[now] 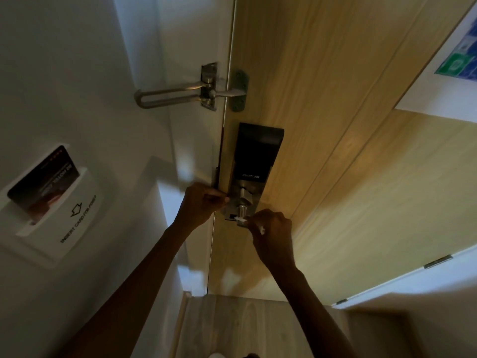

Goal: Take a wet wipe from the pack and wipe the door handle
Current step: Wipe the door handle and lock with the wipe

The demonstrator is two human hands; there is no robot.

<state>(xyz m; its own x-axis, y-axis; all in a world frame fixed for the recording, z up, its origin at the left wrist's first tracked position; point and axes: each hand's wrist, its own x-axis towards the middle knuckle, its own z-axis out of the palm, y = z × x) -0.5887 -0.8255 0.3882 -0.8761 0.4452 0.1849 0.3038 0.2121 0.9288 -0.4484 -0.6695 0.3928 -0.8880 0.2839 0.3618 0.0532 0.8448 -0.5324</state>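
A black and silver smart lock (254,156) sits on the wooden door (322,125), with a metal door handle (244,200) at its lower end. My right hand (273,232) is closed around a small white wet wipe (242,221) and presses it against the bottom of the handle. My left hand (201,202) is closed at the left side of the handle by the door edge; what it grips is hidden. No wipe pack is in view.
A metal swing-bar door guard (180,95) spans the door frame above the lock. A white key card holder (55,210) with a dark card in it hangs on the left wall. A notice (454,60) is fixed to the door at top right.
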